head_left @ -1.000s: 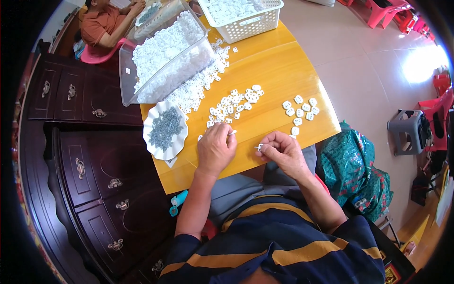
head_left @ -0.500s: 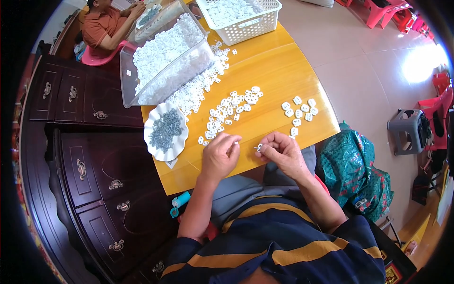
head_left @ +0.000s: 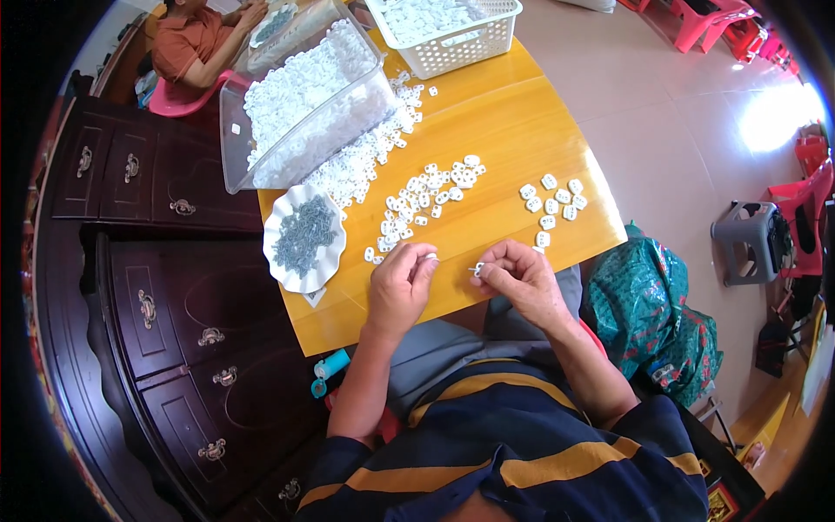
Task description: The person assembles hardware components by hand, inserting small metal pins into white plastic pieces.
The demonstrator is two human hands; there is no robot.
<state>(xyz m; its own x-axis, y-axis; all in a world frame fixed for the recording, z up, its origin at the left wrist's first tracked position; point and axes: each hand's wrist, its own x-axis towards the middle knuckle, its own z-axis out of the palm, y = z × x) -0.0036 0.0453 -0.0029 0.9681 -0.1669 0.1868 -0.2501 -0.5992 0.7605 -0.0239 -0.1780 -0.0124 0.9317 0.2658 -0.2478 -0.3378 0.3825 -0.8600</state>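
Note:
My left hand (head_left: 397, 294) is closed at the table's near edge, with a small white plastic piece (head_left: 431, 257) pinched between thumb and fingertip. A short way to its right, my right hand (head_left: 522, 283) pinches another white two-holed plastic piece (head_left: 477, 271), from which a thin grey screw sticks out to the left. The two hands are apart. Left of my left hand stands a white scalloped dish (head_left: 337, 268) heaped with grey screws (head_left: 304, 233). Beyond the hands lies a loose cluster of white two-holed pieces (head_left: 422, 196). Several white pieces (head_left: 551, 206) form a group farther right.
A clear plastic bin (head_left: 228, 152) full of white pieces leans at the far left, with more spilled beside it. Behind stands a white basket (head_left: 461, 54). Dark drawers (head_left: 174, 304) line the left; green bags (head_left: 639, 287) sit right. Another person (head_left: 187, 48) sits at far left.
My left hand has turned slightly, so the white piece at its fingertips shows more. My right hand keeps its pinch in nearly the same place.

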